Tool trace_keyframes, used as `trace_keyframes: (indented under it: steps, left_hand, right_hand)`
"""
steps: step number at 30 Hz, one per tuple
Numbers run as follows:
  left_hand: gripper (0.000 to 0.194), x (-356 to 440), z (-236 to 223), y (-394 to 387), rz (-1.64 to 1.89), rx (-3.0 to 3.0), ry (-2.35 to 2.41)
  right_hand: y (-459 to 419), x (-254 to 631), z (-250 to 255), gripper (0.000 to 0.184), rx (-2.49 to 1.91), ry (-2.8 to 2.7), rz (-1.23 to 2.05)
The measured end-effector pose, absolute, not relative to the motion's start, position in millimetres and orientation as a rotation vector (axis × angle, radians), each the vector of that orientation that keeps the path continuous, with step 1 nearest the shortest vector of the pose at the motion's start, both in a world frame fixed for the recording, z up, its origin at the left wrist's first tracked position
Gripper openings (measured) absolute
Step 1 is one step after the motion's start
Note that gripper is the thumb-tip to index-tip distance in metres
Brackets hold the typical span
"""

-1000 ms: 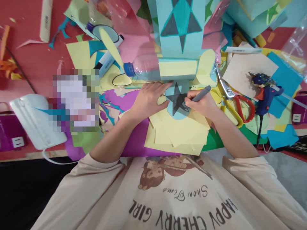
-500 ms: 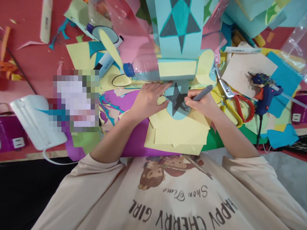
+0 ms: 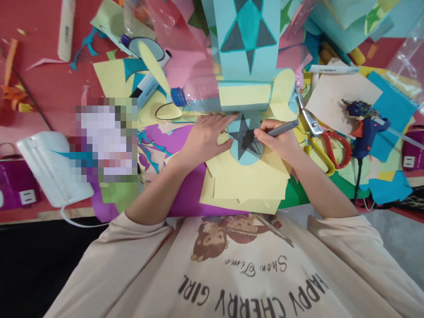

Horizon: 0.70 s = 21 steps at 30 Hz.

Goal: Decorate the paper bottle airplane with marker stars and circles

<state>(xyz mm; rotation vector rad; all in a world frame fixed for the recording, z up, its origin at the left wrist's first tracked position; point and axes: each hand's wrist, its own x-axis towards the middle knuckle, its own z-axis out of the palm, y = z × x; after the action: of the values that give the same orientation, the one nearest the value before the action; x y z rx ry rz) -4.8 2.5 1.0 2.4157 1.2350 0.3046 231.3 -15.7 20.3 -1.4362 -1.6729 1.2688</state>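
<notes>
My right hand (image 3: 280,143) is closed on a grey marker (image 3: 281,128), whose tip rests on a dark star (image 3: 243,134) drawn on a light blue paper flap (image 3: 247,157). My left hand (image 3: 207,137) lies flat with fingers stretched out, pressing the flap's left edge and the yellow paper sheets (image 3: 245,183) beneath. The flap belongs to a light blue paper-covered plastic bottle (image 3: 198,95) lying just beyond my hands, with a yellow band and a larger star panel (image 3: 248,35).
Red-handled scissors (image 3: 323,137) and a blue glue gun (image 3: 364,128) lie to the right. A white face mask (image 3: 49,168), markers (image 3: 149,81) and several coloured paper scraps cover the red table (image 3: 43,88) to the left. A blurred patch sits left of centre.
My right hand has shifted slightly up and left over the star, tilting the marker flatter. My left hand has stayed put.
</notes>
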Motion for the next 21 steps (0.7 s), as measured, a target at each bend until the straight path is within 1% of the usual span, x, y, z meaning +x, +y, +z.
trace_keyframes:
  steps: [7, 21]
  left_hand:
    - [0.056, -4, 1, 2, 0.325, 2.416, 1.233]
    - [0.057, -4, 0, 3, 0.308, 2.408, 1.233]
  right_hand:
    - [-17, 232, 19, 0.036, -1.47, -1.744, 1.241]
    - [-16, 231, 30, 0.036, -1.52, -1.847, 1.351]
